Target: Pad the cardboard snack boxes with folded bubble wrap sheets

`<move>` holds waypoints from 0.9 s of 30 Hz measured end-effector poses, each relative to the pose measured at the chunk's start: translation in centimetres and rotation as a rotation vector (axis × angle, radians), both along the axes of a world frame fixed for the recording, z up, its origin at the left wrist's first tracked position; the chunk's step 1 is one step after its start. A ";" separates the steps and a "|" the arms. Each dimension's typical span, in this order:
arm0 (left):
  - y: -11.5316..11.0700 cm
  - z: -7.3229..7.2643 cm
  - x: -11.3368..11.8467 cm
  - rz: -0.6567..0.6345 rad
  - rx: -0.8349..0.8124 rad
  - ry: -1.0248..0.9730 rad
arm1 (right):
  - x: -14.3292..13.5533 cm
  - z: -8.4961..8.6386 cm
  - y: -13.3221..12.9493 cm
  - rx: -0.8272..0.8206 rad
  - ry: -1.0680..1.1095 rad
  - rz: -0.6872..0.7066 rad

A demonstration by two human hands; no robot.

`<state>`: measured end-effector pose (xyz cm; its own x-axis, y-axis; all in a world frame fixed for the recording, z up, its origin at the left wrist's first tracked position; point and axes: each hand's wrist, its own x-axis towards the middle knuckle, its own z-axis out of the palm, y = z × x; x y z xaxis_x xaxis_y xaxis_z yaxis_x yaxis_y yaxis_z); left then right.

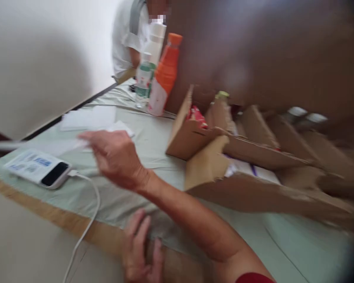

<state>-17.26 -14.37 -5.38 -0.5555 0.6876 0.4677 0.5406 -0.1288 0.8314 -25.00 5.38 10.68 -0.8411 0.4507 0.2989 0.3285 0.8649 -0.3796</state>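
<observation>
My right hand (113, 157) reaches left across the cloth-covered table (153, 145), fingers closed. A thin white strip (6, 146), smeared by motion, runs from the left edge toward its fingertips; its kind I cannot make out. Below that strip lies a white power bank or phone-like device (32, 167) with a dark panel, a white cable (98, 196) plugged into its end. At the table's near edge, my left hand (140, 249) is blurred, with fingers apart and nothing in them. White paper sheets (88, 118) lie beyond my right hand.
Cardboard divider boxes (238, 192) holding small packets stand at the right. Behind the papers are an orange bottle (166, 74), a clear bottle (143, 80) and a white bottle (155, 43). A person in a white shirt (128, 39) is at the far end, beside the wall.
</observation>
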 end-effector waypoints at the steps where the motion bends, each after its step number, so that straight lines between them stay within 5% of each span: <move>1: -0.5 0.1 -0.2 0.019 -0.003 -0.072 | 2.4 0.9 -1.7 -0.029 0.000 0.033; 7: -2.1 1.5 -2.0 0.018 -0.034 -0.612 | 19.9 2.9 -9.4 -0.155 -0.028 0.020; 11: -1.0 3.3 -1.7 -0.284 -0.020 -0.837 | 29.3 2.3 -11.9 -0.280 -0.119 -0.099; 14: -0.1 5.5 1.3 -0.529 -0.271 -0.766 | 33.1 1.6 -11.6 -0.407 -0.203 -0.126; 16: 0.4 7.3 3.9 -0.551 -0.485 -0.591 | 34.9 0.8 -10.7 -0.516 -0.174 -0.134; 19: 1.6 8.7 6.7 -0.605 -0.538 -0.375 | 37.4 -1.5 -8.8 -0.711 -0.017 -0.214; 23: 3.1 7.8 7.0 -0.486 -0.533 -0.234 | 41.0 -5.2 -7.9 -0.925 0.098 -0.397; 27: 3.9 6.9 6.0 -0.392 -0.532 -0.095 | 43.5 -7.3 -8.7 -0.906 0.124 -0.561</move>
<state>-11.25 -10.50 1.48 -0.2394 0.9705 -0.0299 0.4590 0.1402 0.8773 18.54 -3.33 3.41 -0.4315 0.8602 -0.2719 0.5063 -0.0185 -0.8622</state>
